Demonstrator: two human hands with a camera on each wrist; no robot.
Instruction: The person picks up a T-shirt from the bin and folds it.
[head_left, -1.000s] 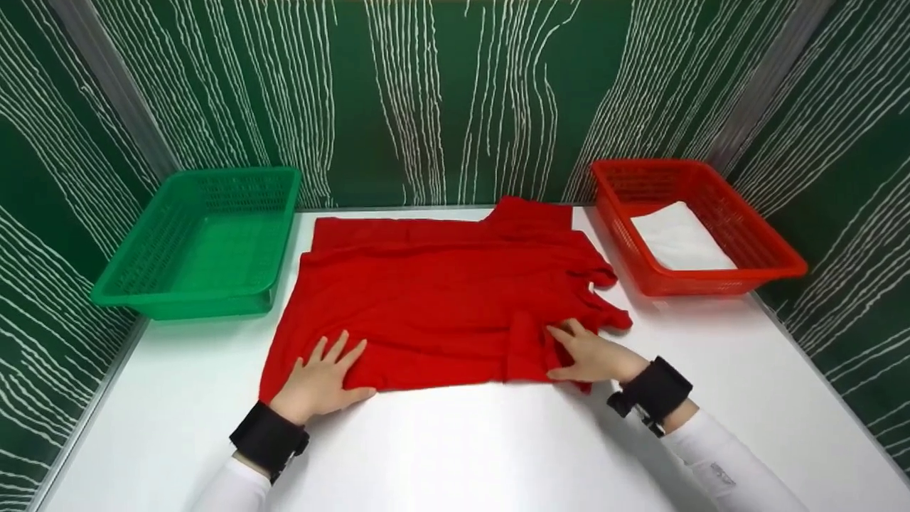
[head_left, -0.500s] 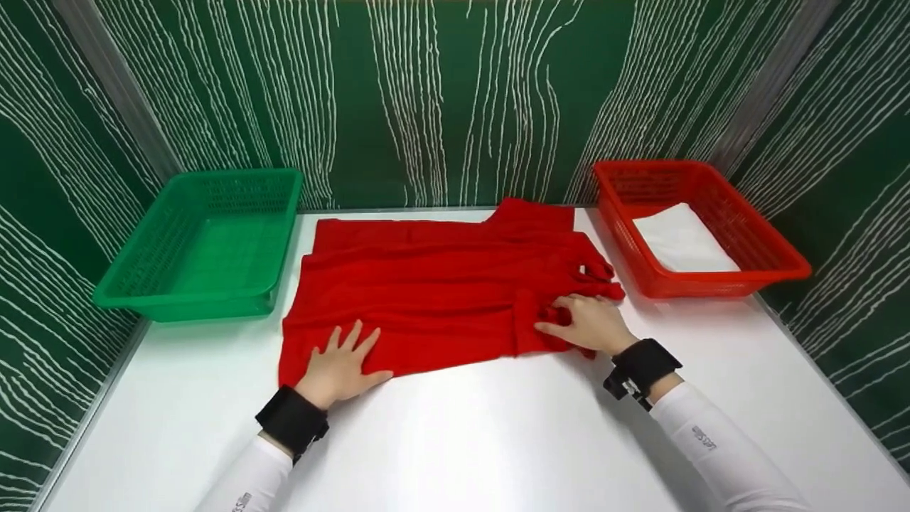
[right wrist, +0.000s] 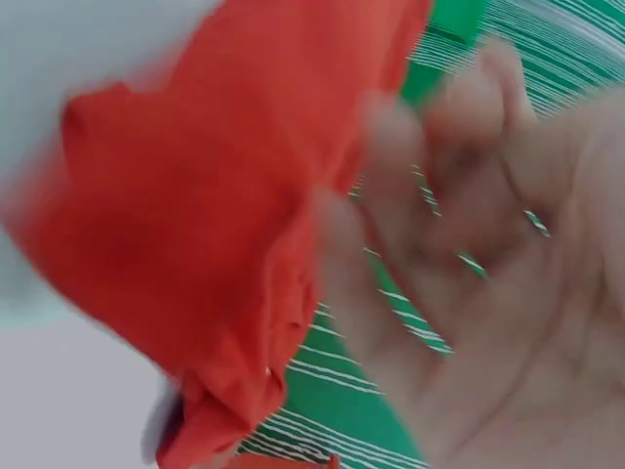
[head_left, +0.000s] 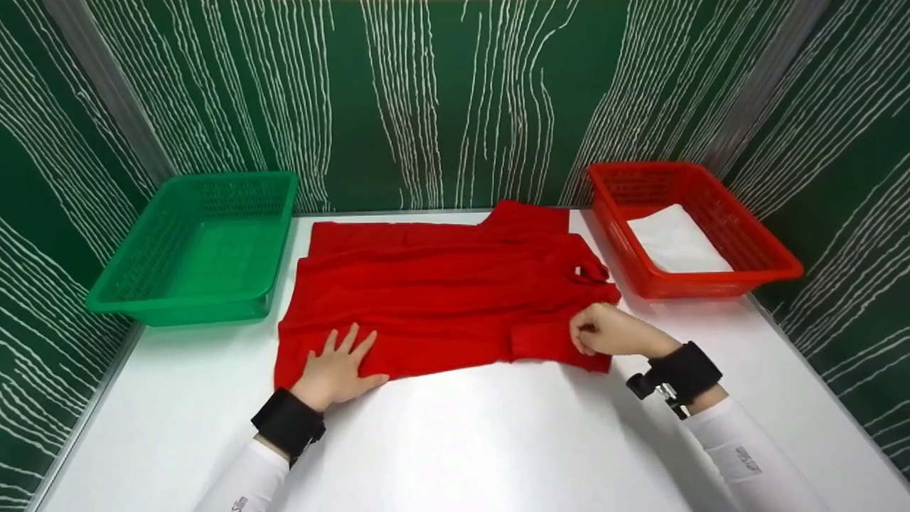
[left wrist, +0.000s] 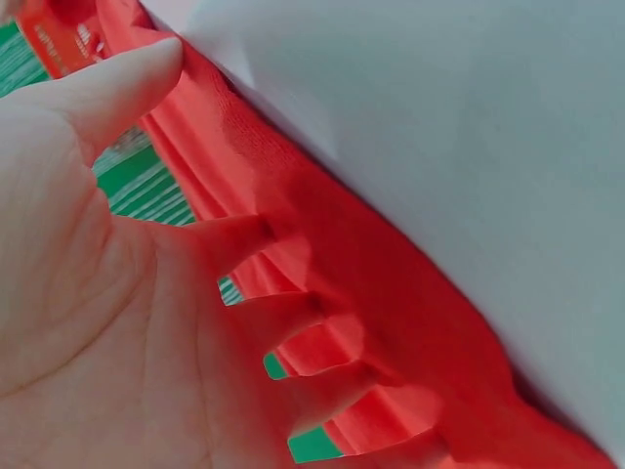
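Observation:
A red shirt (head_left: 426,284) lies spread on the white table, its neck opening toward the right and its hem toward the left. One short sleeve (head_left: 537,343) is laid flat at the near right. My left hand (head_left: 338,370) rests on the near left corner of the shirt with straight, spread fingers. In the left wrist view, fingertips (left wrist: 322,305) reach onto the red cloth. My right hand (head_left: 604,331) is over the near sleeve, its fingers loosely curled. The right wrist view is blurred and shows the fingers (right wrist: 352,283) beside the red cloth, with nothing between them.
A green basket (head_left: 178,306) stands at the back left. At the back right is a red basket (head_left: 725,283) with a folded white cloth (head_left: 679,240) inside. Dark green walls with white lines enclose the table (head_left: 455,455) at the back and sides.
The shirt's near edge has shifted back, most on the right. My right hand has come off the sleeve cloth and drawn to the right, its fingers now curled. My left hand has moved slightly right.

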